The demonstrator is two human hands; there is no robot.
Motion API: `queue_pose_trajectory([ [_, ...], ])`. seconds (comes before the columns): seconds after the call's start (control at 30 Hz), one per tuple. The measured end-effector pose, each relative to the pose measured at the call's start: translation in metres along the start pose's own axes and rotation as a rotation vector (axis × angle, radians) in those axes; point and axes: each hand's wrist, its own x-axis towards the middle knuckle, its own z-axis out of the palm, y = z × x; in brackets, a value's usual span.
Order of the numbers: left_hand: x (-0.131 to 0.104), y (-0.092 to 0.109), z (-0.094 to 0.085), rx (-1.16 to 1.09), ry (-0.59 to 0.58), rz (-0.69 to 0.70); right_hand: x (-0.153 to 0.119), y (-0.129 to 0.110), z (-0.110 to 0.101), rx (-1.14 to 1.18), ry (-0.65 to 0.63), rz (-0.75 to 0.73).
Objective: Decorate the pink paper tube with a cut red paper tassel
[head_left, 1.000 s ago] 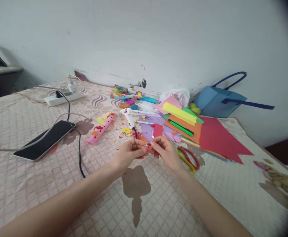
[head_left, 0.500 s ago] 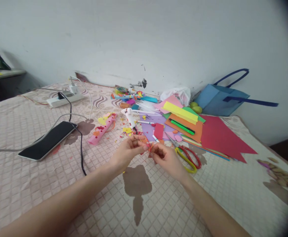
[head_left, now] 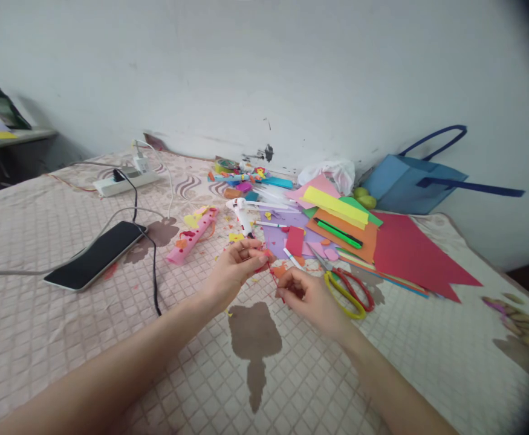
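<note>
A thin red strip stretches between my two hands over the table. My left hand pinches its upper end, with a bit of orange-red at the fingertips. The lower end is pinched in my right hand. Just behind my hands lie a white glue gun, yellow and red paper scraps and a red paper piece. Scissors with yellow and red handles rest right beside my right hand. A pink decorated paper roll is to the left of my left hand.
On the left are a black phone-like slab, cables and a white power strip. Stacked coloured paper, a green cutter and a blue bag occupy the right. Markers lie at the back.
My hands have moved slightly apart, my right hand lower, and the red strip now shows stretched between them. The whole view has shifted a little.
</note>
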Motion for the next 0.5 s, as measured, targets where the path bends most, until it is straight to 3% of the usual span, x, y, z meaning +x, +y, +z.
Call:
queue_pose_trajectory([
  [0.17,0.001,0.002,0.001,-0.03,0.032,-0.011,-0.003,-0.006,-0.004,0.231,-0.072,-0.003],
  [0.37,0.002,0.004,0.0,-0.069,0.062,-0.047,-0.008,-0.019,-0.007,0.157,-0.178,-0.037],
  [0.5,0.004,0.006,-0.001,-0.093,0.092,-0.05,-0.01,-0.023,-0.01,0.228,-0.207,-0.04],
])
